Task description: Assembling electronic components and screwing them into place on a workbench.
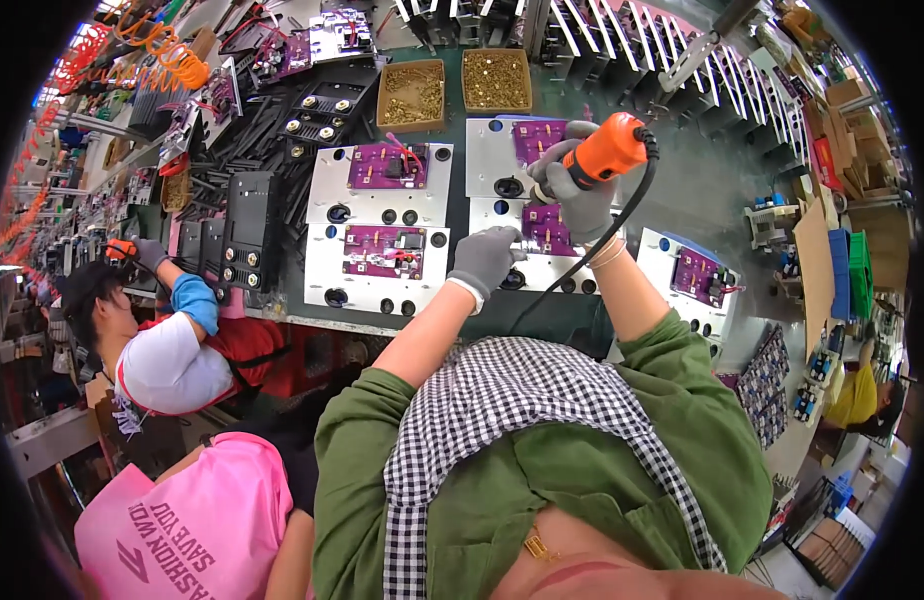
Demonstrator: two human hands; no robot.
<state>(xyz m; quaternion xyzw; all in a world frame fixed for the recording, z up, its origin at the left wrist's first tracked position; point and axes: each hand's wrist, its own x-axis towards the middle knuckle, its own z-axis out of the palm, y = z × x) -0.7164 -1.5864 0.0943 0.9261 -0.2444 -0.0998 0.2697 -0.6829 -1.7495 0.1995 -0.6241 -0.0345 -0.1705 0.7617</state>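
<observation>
My right hand (585, 200), in a grey glove, grips an orange electric screwdriver (614, 148) with a black cable. It is over the right part of a silver metal plate (489, 212) that carries a purple circuit board (548, 232). The tool's tip is hidden behind the hand. My left hand (485, 258), also gloved, rests at the board's left edge with fingers drawn together; whatever they hold is too small to make out. Just beyond lies another plate with a purple board (535, 138). Two more plates with boards (385, 250) lie to the left.
Two cardboard trays (412, 127) of brass-coloured screws stand at the back. Black strips and black housings (252, 215) crowd the left. Another plate (658, 262) lies right of my arm. Metal plates stand racked at the far right. A co-worker (172, 360) sits on the left.
</observation>
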